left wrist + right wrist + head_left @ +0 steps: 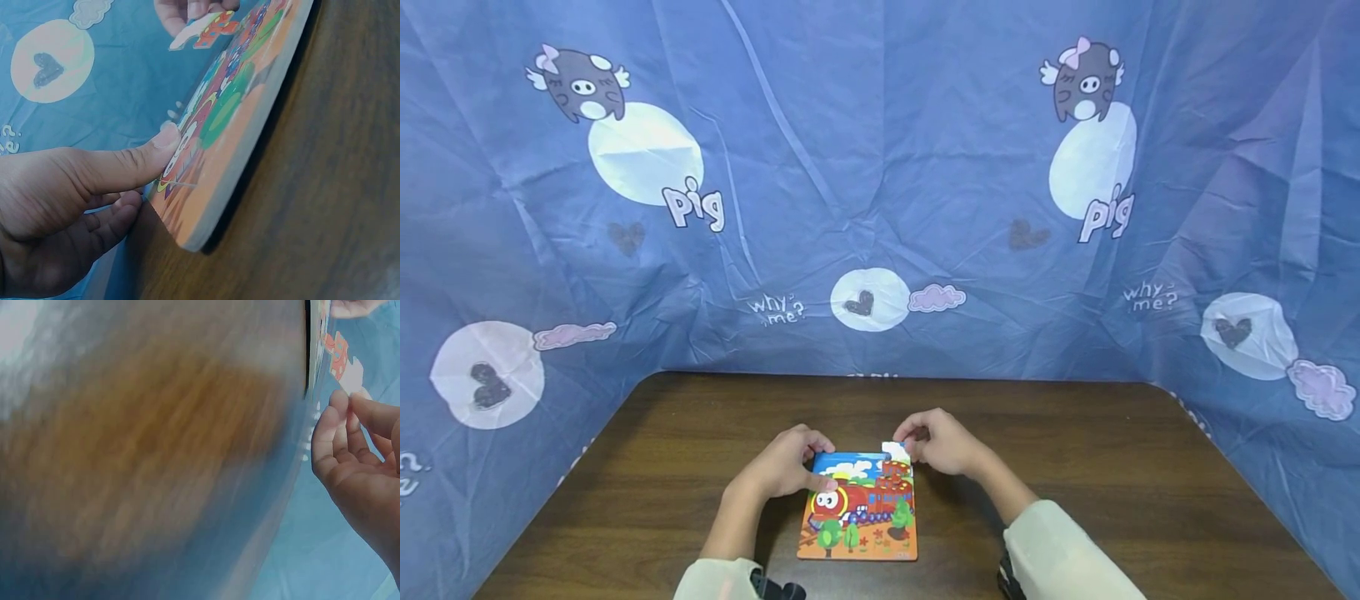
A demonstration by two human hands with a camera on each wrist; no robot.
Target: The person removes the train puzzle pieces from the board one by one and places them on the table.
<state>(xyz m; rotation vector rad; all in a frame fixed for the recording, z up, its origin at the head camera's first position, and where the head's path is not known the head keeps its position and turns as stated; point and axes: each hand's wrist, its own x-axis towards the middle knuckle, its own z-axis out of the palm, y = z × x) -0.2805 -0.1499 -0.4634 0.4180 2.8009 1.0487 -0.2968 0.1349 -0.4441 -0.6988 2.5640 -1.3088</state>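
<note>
A jigsaw puzzle (857,521) of a red train with a face lies flat on the table, in a thin square tray. My left hand (784,465) grips its left edge, thumb (165,134) on the picture and fingers beside the rim. Above the far right corner, my right hand (946,443) pinches a puzzle piece (895,452) between thumb and fingertips. White and red printing shows on that piece (350,372) in the right wrist view. In the left wrist view the piece (199,32) is tilted and raised off the board.
The dark brown wooden table (1075,467) extends around the puzzle on all sides. Behind it hangs a blue cloth (880,217) printed with pigs, hearts and clouds. Both forearms wear pale sleeves (1063,546) with black wrist gear.
</note>
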